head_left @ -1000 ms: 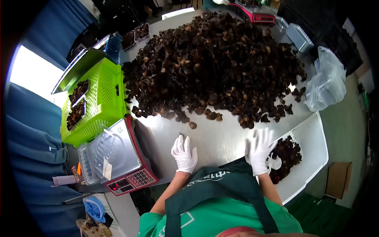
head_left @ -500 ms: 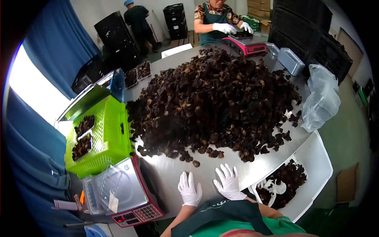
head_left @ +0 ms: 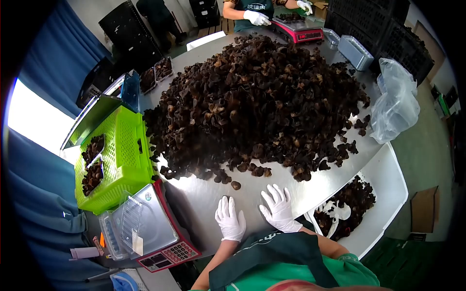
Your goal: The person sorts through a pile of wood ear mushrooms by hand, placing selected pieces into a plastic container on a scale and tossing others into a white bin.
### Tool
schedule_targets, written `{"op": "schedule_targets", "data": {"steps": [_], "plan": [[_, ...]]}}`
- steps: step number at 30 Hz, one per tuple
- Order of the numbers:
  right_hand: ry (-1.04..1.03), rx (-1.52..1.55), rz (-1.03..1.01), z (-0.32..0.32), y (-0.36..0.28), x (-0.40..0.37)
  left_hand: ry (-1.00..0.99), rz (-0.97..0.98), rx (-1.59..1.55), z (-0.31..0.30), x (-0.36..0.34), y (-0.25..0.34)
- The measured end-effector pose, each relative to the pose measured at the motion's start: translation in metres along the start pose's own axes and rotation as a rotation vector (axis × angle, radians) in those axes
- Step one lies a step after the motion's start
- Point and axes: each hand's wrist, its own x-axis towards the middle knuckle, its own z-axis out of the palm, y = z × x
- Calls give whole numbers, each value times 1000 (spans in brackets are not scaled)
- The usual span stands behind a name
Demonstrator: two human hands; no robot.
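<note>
Both of my hands wear white gloves and rest on the steel table [head_left: 194,206] near its front edge. My left hand [head_left: 230,219] lies open, palm down, with its fingers lightly together. Beside it on the right, my right hand [head_left: 279,209] is flat too, fingers spread. Neither holds anything. Just beyond my fingertips spreads a large heap of dark brown, curled mushrooms [head_left: 252,106], which look like wood ear. One loose mushroom [head_left: 236,185] lies close in front of my left hand.
At left stand a red-edged scale [head_left: 160,228] with clear plastic trays and a green basket [head_left: 121,169] bearing filled trays. A white bin [head_left: 388,194] holds mushrooms at right, below a plastic bag [head_left: 395,104]. Across the table a co-worker's gloved hand [head_left: 257,18] is near another scale [head_left: 301,35].
My view has tilted down, so the scene sits higher. My hands stay flat on the table. One of the co-worker's hands has moved leftward from the tray on the far scale.
</note>
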Motion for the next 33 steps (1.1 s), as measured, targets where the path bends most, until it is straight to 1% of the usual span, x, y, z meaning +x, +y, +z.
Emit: {"op": "schedule_targets", "data": {"steps": [5,9,11,13,16,17,19,21,22,23,25,26,27,30,31,32,33], "plan": [[-7,3,-2,1,0,-1,0,8,-7,-4,3,3],[23,50,13,6,0,2,24,36,-139,-2,2,2],[12,139,-22,0,-6,17,24,61,-167,-2,2,0],[7,69,-90,-2,-8,35,26,47,-125,-5,8,1],[69,-52,-163,6,-6,71,39,-5,-21,-2,39,-5],[80,-114,-179,9,-4,84,15,-3,30,2,53,-11],[46,-198,-167,17,-1,109,-9,-54,45,0,85,-15],[8,-244,-155,25,-1,130,-111,-95,100,-2,111,-20],[-5,-224,-166,30,0,134,-66,-76,115,-1,115,-21],[-2,-214,-204,32,-2,135,-42,-26,38,7,110,-27],[-76,-73,-287,39,-8,123,11,65,-112,26,90,-42],[-96,9,-314,35,-18,109,48,63,-102,13,79,-31],[-140,43,-358,34,-22,96,48,37,-142,18,60,-31],[-173,115,-377,17,-31,67,99,-52,-95,-7,20,-15],[-176,122,-399,12,-32,65,132,-85,-77,-9,12,-15],[-173,136,-373,10,-31,65,133,-78,-95,-13,13,-18],[-158,135,-362,8,-31,72,108,-95,-49,-15,15,-19]]}}
